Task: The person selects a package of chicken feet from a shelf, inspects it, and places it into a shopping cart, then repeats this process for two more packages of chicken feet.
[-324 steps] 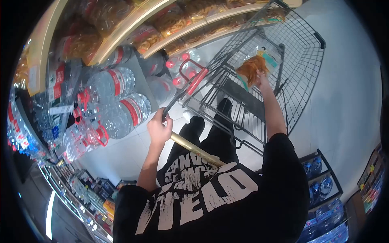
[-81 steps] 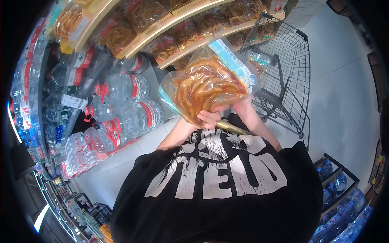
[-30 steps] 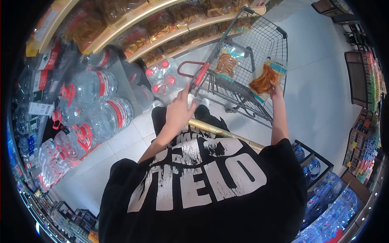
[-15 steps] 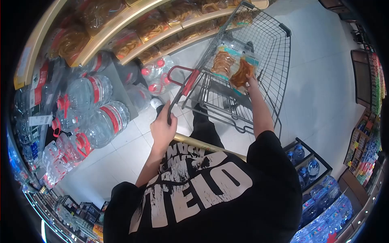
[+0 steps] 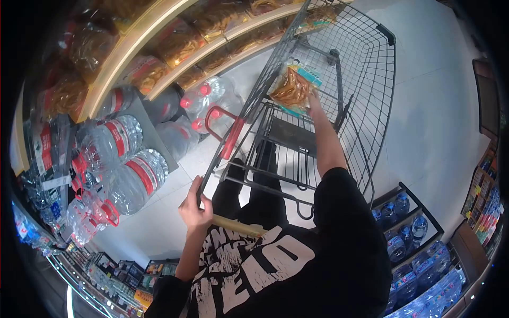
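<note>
A grey wire shopping cart stands in front of me. My left hand grips the near corner of its handle bar, whose grip is red. My right hand reaches deep into the basket and holds a clear snack bag of orange-brown strips with a blue-green label. The bag is low inside the cart, over another similar bag that I can barely tell apart from it.
Large water bottles with red caps and labels are stacked on the floor at my left. Shelves of bagged snacks run above them. Racks of smaller water bottles stand at the right. White floor tiles lie beyond the cart.
My right hand has carried the snack bag from above the cart's rim down into the basket. My left hand went from reaching for the handle to gripping it.
</note>
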The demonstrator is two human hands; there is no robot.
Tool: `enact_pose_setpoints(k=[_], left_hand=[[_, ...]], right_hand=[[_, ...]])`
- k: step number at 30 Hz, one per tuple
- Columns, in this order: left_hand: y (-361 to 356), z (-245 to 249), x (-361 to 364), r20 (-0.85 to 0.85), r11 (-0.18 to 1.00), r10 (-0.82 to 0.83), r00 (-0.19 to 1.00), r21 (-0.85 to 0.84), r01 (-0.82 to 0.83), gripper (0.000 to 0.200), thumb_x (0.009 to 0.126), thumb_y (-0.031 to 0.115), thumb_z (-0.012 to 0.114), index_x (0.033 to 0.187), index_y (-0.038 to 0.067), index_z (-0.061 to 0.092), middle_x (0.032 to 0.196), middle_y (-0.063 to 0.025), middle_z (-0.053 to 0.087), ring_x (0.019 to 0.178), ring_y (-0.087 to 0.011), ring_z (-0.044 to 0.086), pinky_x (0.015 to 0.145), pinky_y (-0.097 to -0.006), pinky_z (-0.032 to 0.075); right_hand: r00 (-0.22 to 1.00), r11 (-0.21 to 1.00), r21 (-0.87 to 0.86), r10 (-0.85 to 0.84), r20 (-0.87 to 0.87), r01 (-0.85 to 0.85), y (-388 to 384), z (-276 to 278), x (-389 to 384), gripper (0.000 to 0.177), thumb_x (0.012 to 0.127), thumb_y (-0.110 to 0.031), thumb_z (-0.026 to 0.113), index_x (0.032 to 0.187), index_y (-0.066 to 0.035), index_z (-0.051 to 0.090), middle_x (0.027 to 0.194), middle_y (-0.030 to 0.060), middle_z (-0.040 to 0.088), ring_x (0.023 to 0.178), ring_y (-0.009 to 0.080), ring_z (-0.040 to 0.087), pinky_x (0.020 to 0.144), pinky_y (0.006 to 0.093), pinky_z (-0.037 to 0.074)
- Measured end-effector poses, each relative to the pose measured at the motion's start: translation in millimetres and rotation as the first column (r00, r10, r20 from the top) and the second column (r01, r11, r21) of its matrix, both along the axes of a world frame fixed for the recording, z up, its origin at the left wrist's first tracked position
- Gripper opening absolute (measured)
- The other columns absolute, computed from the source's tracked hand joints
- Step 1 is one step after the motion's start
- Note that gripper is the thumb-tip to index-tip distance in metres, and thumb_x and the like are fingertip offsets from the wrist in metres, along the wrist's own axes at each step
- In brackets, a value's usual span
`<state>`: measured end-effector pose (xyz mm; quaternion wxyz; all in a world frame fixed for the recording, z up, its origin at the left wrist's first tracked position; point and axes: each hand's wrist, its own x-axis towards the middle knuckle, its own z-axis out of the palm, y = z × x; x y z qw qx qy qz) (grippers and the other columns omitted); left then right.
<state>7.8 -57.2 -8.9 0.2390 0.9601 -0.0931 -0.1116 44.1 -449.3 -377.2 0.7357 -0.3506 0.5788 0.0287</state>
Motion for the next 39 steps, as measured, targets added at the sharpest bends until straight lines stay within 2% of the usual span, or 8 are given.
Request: enact_pose_setpoints(k=[2,4,6,12,21,28,32,39], left_hand=[[2,-3,2,0.020,0.999,-0.029,0.999,0.017,0.028,0.048,0.072,-0.001,0.050,0.120,0.003,0.053,0.099,-0.0147,0.066,0.082,-0.0293,0.067,0.071,-0.0334,0.053],[0,1,4,0.013,0.996,-0.061,0.998,0.062,0.060,0.048,0.071,-0.003,0.049,0.119,0.002,0.053,0.099,-0.0150,0.066,0.079,-0.0294,0.067,0.069,-0.0332,0.053],[-5,4,7,-0.003,0.997,-0.052,0.999,0.048,0.052,0.050,0.071,-0.005,0.048,0.120,0.002,0.052,0.098,-0.0159,0.066,0.077,-0.0294,0.067,0.068,-0.0332,0.053],[-4,10,5,-0.066,0.976,-0.095,0.993,0.188,0.106,0.055,0.067,-0.008,0.048,0.122,0.000,0.047,0.104,-0.0182,0.064,0.085,-0.0318,0.065,0.075,-0.0362,0.052],[-4,6,7,-0.015,0.973,-0.183,0.983,0.138,0.183,0.057,0.065,-0.010,0.046,0.121,-0.002,0.044,0.107,-0.0199,0.062,0.086,-0.0343,0.065,0.076,-0.0366,0.053],[-7,8,10,-0.050,0.984,-0.153,0.987,0.088,0.157,0.052,0.066,-0.010,0.045,0.118,-0.006,0.047,0.103,-0.0215,0.063,0.083,-0.0323,0.066,0.074,-0.0346,0.053],[-6,7,10,-0.059,0.985,-0.143,0.988,0.091,0.148,0.050,0.067,-0.009,0.046,0.117,-0.006,0.048,0.103,-0.0211,0.063,0.081,-0.0316,0.066,0.072,-0.0343,0.053],[1,6,10,-0.076,0.984,-0.151,0.986,0.082,0.157,0.049,0.067,-0.007,0.050,0.116,-0.003,0.049,0.102,-0.0197,0.063,0.082,-0.0336,0.065,0.072,-0.0363,0.052]], right_hand=[[0.951,0.869,-0.388,0.295,-0.094,-0.308,2,-49,-7,0.077,0.078,-0.019,0.067,0.141,-0.007,0.025,0.142,0.0221,0.027,0.130,0.0313,0.032,0.098,0.0412,0.036],[0.952,0.848,-0.441,0.302,-0.056,-0.295,-6,-100,-23,0.084,0.073,-0.017,0.072,0.140,0.001,0.023,0.136,0.0265,0.035,0.124,0.0345,0.040,0.098,0.0358,0.038],[0.870,0.653,-0.578,0.310,-0.385,-0.489,-5,-106,-28,0.094,0.064,-0.028,0.079,0.135,0.008,0.029,0.124,0.0263,0.048,0.112,0.0313,0.051,0.093,0.0347,0.043],[0.877,0.782,-0.414,0.342,-0.338,-0.465,-15,-94,-10,0.092,0.063,-0.029,0.080,0.132,0.007,0.030,0.120,0.0231,0.050,0.109,0.0309,0.052,0.093,0.0369,0.042],[0.821,0.515,-0.640,0.340,-0.458,-0.570,-16,-70,3,0.061,0.071,-0.037,0.075,0.112,-0.010,0.040,0.073,0.0128,0.063,0.070,0.0355,0.062,0.065,0.0426,0.047],[0.695,0.387,-0.578,0.393,-0.602,-0.719,-16,-63,7,0.052,0.082,-0.050,0.056,0.113,-0.011,0.041,0.072,0.0155,0.064,0.071,0.0372,0.063,0.063,0.0453,0.047],[0.550,0.408,-0.385,0.460,-0.697,-0.828,-14,-55,22,0.058,0.087,-0.052,0.047,0.124,-0.010,0.035,0.087,0.0229,0.064,0.085,0.0408,0.062,0.074,0.0470,0.047],[0.968,0.882,-0.399,0.228,-0.106,-0.251,26,-106,-25,0.092,0.087,-0.048,0.050,0.141,0.005,-0.002,0.135,0.0339,0.030,0.119,0.0380,0.045,0.099,0.0411,0.036]])
